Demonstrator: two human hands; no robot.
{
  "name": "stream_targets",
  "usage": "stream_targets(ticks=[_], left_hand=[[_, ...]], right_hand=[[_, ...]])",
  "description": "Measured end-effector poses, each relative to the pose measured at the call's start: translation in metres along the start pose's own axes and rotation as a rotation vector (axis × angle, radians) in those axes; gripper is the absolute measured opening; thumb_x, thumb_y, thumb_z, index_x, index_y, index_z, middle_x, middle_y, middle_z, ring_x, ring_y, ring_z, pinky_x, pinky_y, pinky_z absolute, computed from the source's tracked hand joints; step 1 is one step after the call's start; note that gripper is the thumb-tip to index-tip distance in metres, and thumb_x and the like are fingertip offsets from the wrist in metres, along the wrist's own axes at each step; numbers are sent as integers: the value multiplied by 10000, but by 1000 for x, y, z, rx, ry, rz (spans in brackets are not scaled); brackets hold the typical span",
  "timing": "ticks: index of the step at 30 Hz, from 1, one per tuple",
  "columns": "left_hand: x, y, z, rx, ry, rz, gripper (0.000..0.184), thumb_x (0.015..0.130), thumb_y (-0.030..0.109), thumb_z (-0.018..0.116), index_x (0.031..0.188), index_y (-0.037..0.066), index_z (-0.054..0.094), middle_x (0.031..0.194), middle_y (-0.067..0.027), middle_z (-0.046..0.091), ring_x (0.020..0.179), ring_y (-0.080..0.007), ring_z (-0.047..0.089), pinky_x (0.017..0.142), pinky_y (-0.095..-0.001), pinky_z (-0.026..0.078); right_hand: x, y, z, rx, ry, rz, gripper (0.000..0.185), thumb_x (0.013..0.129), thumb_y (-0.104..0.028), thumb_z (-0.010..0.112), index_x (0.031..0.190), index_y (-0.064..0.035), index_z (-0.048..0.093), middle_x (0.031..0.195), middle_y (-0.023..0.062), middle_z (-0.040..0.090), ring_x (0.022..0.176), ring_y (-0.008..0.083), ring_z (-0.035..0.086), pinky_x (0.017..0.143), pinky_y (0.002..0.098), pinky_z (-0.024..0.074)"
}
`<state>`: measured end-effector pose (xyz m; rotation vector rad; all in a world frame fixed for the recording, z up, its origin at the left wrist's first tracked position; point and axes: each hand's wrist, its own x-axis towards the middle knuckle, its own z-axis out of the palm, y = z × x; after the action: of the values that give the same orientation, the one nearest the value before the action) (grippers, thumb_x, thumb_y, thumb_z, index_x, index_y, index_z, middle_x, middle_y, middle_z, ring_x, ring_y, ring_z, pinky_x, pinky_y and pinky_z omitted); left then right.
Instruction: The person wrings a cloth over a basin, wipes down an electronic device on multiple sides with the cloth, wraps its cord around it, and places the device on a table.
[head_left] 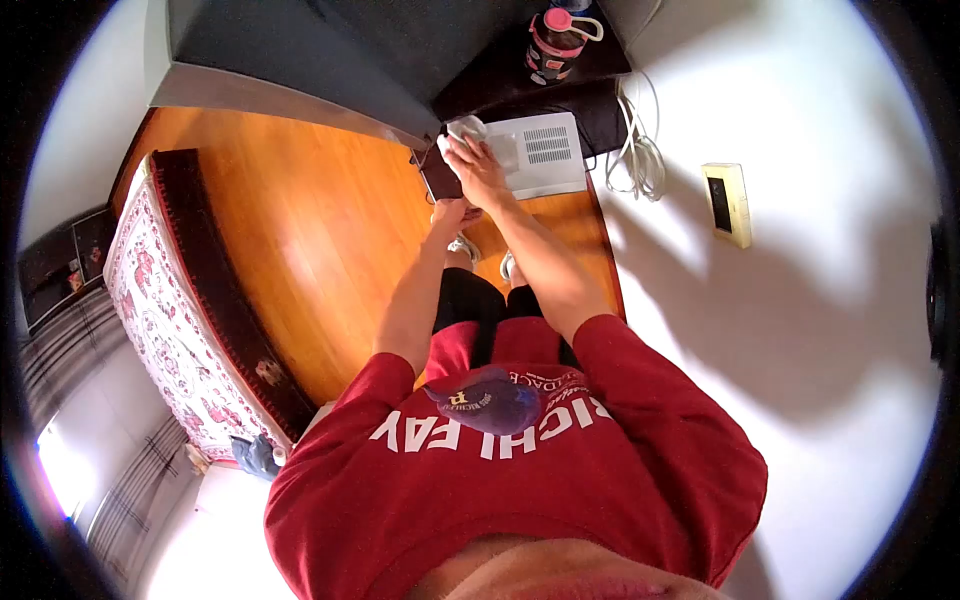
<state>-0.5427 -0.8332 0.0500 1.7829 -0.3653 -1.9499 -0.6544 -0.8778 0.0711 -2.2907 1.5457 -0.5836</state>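
Observation:
My right hand (477, 175) is closed over a crumpled white cloth (466, 128), pressed near the left end of a white vented box (540, 155). Just below it, my left hand (456, 212) is curled at the near edge of a dark brown panel (440, 178). Its fingers are partly hidden. The white box lies flat, its slotted grilles facing up, beside the dark cabinet (590, 115).
A dark bottle with a pink lid (556, 45) stands on the cabinet. Coiled white cables (640, 165) hang by the wall, near a yellowish wall panel (727, 205). A large grey surface (300, 70) rises at left. A bed with a floral cover (175, 310) stands on the wooden floor (290, 230).

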Motion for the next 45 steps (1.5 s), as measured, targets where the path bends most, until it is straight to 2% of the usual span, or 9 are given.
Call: stream_targets(ticks=[14, 18, 22, 24, 29, 31, 36, 39, 45], left_hand=[[-2, -4, -1, -69, 30, -16, 362, 869, 225, 634, 1078, -47, 522, 943, -156, 605, 820, -265, 648, 678, -366, 578], [-14, 5, 6, -10, 55, 35, 474, 849, 315, 667, 1122, -40, 511, 968, -163, 611, 845, -253, 646, 699, -342, 569], [17, -10, -4, -31, 41, -26, 429, 820, 259, 704, 1109, -1, 522, 964, -144, 617, 788, -276, 654, 660, -364, 573], [2, -5, -1, 17, 59, 20, 509, 830, 383, 675, 1058, -55, 551, 916, -148, 627, 774, -238, 648, 648, -322, 563], [-4, -1, -3, 4, 59, 1, 490, 831, 350, 682, 1036, -75, 552, 866, -145, 630, 737, -237, 648, 620, -316, 571], [4, -5, -7, -50, 44, -32, 378, 830, 245, 691, 1077, 3, 538, 938, -125, 611, 759, -258, 650, 648, -359, 572], [-5, 2, -1, -64, 32, 12, 403, 824, 237, 699, 1098, 5, 517, 938, -124, 603, 777, -261, 648, 661, -362, 575], [-13, 5, 5, -58, 46, 33, 394, 819, 240, 704, 1078, 4, 524, 918, -124, 606, 771, -254, 649, 664, -359, 577], [-6, 0, 1, -69, 94, 9, 336, 823, 250, 700, 928, -43, 573, 828, -130, 621, 692, -246, 653, 623, -340, 581]], right_hand=[[-83, 43, -51, 138, -2, -63, 605, 728, 38, 593, 1304, -103, 473, 1378, 81, 424, 1251, 320, 415, 1022, 410, 378], [-56, 96, -68, -10, 91, 228, 530, 778, -14, 567, 1296, -58, 464, 1374, 112, 424, 1244, 348, 403, 1025, 406, 368], [-45, 76, -51, -57, 141, 309, 452, 794, 16, 522, 1241, -49, 506, 1345, 154, 443, 1265, 377, 368, 1045, 469, 289], [-47, 58, -19, 81, 40, 187, 528, 762, 46, 550, 1265, -107, 506, 1386, 84, 400, 1236, 373, 396, 1016, 458, 365], [-36, 37, -23, 91, 50, -4, 516, 755, 28, 587, 1235, -157, 546, 1389, 53, 401, 1240, 273, 425, 1031, 425, 370], [-37, 50, -62, 134, -115, 120, 513, 757, 2, 601, 1246, -125, 516, 1392, 65, 398, 1251, 280, 413, 1048, 410, 354], [-49, 94, -75, -14, 37, 255, 549, 785, -18, 562, 1310, -126, 446, 1449, 70, 304, 1335, 313, 283, 1083, 436, 272], [-34, 67, -51, -115, 138, 320, 514, 756, 14, 558, 1250, -85, 452, 1377, 124, 367, 1284, 371, 336, 1051, 461, 303], [-18, 1, -10, 44, -29, 90, 539, 730, -56, 627, 1253, -92, 502, 1399, 107, 382, 1307, 329, 335, 1056, 471, 284]])
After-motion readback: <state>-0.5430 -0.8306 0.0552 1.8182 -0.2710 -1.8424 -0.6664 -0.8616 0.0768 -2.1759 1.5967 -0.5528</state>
